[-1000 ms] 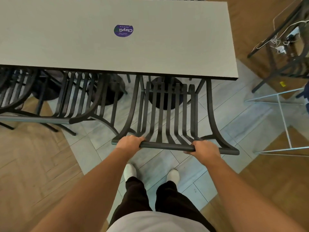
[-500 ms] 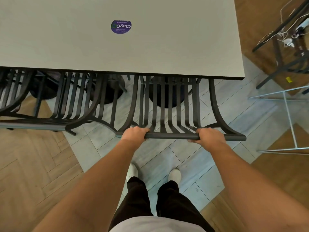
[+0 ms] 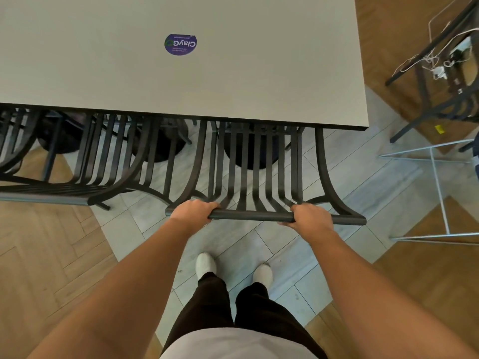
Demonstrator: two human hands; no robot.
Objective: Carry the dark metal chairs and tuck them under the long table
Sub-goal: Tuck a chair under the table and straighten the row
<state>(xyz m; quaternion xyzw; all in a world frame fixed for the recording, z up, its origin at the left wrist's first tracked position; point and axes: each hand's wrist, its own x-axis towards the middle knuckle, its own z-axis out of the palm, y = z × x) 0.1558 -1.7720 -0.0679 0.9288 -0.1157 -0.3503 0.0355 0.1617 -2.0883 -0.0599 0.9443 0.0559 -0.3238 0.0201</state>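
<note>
Dark metal slats make up the chair [image 3: 259, 177] in the middle of the view, and both hands are wrapped around the round top bar of its back. The left hand [image 3: 193, 212] grips the bar toward its left end, the right hand [image 3: 309, 216] toward its right end, fingers curled over the far side of the bar on each. The chair's seat is hidden beneath the long table [image 3: 233, 73], and only the backrest and the curved side arms show past the table's near edge. At about nine o'clock from that chair stands a second chair [image 3: 108, 161] of the same kind, its seat likewise under the table. A third chair [image 3: 15, 141] shows partly at the left edge.

The table top is pale grey, with a round purple sticker [image 3: 180, 44] lying at twelve o'clock from the hands. Under the table, dark round table bases [image 3: 248, 151] rest on grey floor tiles. At six o'clock from the hands are two white shoes [image 3: 206, 263] and dark trousers. At three o'clock stands a thin white wire frame [image 3: 438, 187], and at two o'clock white cables [image 3: 425, 60] hang among dark metal legs.
</note>
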